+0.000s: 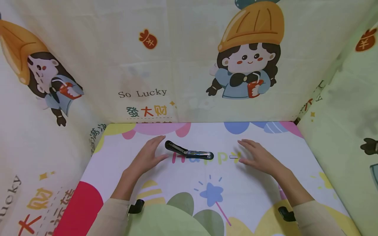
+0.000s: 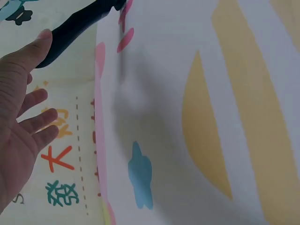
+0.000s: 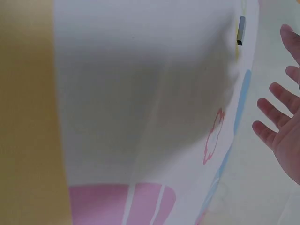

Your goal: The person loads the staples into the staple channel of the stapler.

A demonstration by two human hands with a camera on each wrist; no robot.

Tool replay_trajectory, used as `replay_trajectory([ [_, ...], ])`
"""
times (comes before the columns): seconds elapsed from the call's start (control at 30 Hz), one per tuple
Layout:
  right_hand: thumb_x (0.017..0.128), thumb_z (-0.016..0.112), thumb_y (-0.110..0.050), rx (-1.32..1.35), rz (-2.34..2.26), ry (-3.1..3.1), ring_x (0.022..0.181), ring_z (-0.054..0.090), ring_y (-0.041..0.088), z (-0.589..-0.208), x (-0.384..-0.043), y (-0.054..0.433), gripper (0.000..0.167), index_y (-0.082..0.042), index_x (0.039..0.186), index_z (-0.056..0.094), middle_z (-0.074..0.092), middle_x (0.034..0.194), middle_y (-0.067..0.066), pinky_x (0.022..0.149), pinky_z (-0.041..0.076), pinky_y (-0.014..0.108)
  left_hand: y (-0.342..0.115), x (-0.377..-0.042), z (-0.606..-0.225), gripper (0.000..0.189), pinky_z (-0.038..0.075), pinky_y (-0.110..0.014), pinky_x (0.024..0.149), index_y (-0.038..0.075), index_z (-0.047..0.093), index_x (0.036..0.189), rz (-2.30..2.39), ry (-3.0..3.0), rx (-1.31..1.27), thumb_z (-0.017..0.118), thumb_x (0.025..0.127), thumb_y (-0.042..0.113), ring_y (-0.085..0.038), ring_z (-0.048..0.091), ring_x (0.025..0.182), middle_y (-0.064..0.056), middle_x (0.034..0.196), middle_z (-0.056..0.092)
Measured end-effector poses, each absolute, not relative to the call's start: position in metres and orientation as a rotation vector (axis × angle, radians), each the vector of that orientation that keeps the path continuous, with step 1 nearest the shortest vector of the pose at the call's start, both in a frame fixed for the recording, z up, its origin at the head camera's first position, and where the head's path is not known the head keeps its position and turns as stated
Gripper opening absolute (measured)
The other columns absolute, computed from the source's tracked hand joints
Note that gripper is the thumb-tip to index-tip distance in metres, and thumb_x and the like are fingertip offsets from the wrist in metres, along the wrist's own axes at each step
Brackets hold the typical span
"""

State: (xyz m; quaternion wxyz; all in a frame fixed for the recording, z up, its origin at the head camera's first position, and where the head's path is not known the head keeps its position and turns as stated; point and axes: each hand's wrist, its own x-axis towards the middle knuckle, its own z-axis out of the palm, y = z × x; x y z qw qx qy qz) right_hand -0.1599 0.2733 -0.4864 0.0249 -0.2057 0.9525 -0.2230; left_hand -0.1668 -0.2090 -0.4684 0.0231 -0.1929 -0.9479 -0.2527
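A black stapler (image 1: 199,155) lies on the table, its upper arm swung wide apart from the base. The left hand (image 1: 148,156) hovers just left of the stapler's raised arm, fingers spread and holding nothing. In the left wrist view the thumb appears close to the end of the stapler (image 2: 77,30); whether they touch I cannot tell. Right of the stapler is a small strip of staples (image 1: 233,157), with the right hand (image 1: 258,157) beside it, fingers apart around nothing. The right wrist view shows the staple strip (image 3: 241,30) near the thumb, with a gap between them.
A printed cloth (image 1: 251,196) with colourful shapes and letters covers the table. Patterned fabric walls (image 1: 189,65) stand at the back and on both sides. Dark wrist-worn devices (image 1: 136,206) show at both sleeves.
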Motion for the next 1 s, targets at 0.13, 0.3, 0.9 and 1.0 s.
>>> replay_trajectory([
  [0.13, 0.088, 0.083, -0.035, -0.622, -0.687, 2.918, 0.141, 0.043, 0.047, -0.487, -0.160, 0.269, 0.080, -0.012, 0.155, 0.046, 0.046, 0.154, 0.023, 0.111, 0.041, 0.067, -0.205, -0.170, -0.470, 0.080, 0.040, -0.055, 0.118, 0.015, 0.044, 0.156, -0.898, -2.920, -0.591, 0.084, 0.088, 0.027, -0.033, 0.044, 0.147, -0.009, 0.158, 0.049],
  [0.3, 0.088, 0.082, -0.037, -0.639, -0.646, 2.923, 0.135, 0.049, 0.046, -0.489, -0.162, 0.267, 0.077, -0.013, 0.153, 0.049, 0.052, 0.148, 0.023, 0.100, 0.046, 0.072, -0.199, -0.173, -0.470, 0.077, 0.043, -0.053, 0.116, 0.015, 0.046, 0.155, -1.091, -2.869, -0.565, 0.084, 0.088, 0.019, -0.032, 0.049, 0.143, -0.009, 0.155, 0.052],
  [0.9, 0.085, 0.086, -0.023, -0.845, -0.799, 2.895, 0.108, 0.065, 0.031, -0.505, -0.174, 0.259, 0.059, -0.003, 0.136, 0.064, 0.067, 0.124, 0.015, 0.096, 0.053, 0.054, -0.184, -0.178, -0.472, 0.059, 0.053, -0.045, 0.105, 0.016, 0.057, 0.144, -1.618, -2.734, -0.390, 0.076, 0.090, -0.001, -0.033, 0.060, 0.133, -0.012, 0.141, 0.064],
  [1.0, 0.085, 0.086, -0.023, -0.853, -0.810, 2.892, 0.105, 0.066, 0.030, -0.508, -0.174, 0.259, 0.057, -0.003, 0.135, 0.065, 0.067, 0.123, 0.014, 0.093, 0.054, 0.052, -0.182, -0.178, -0.474, 0.057, 0.051, -0.049, 0.107, 0.014, 0.058, 0.143, -1.633, -2.729, -0.373, 0.075, 0.091, -0.002, -0.034, 0.061, 0.130, -0.013, 0.138, 0.065],
])
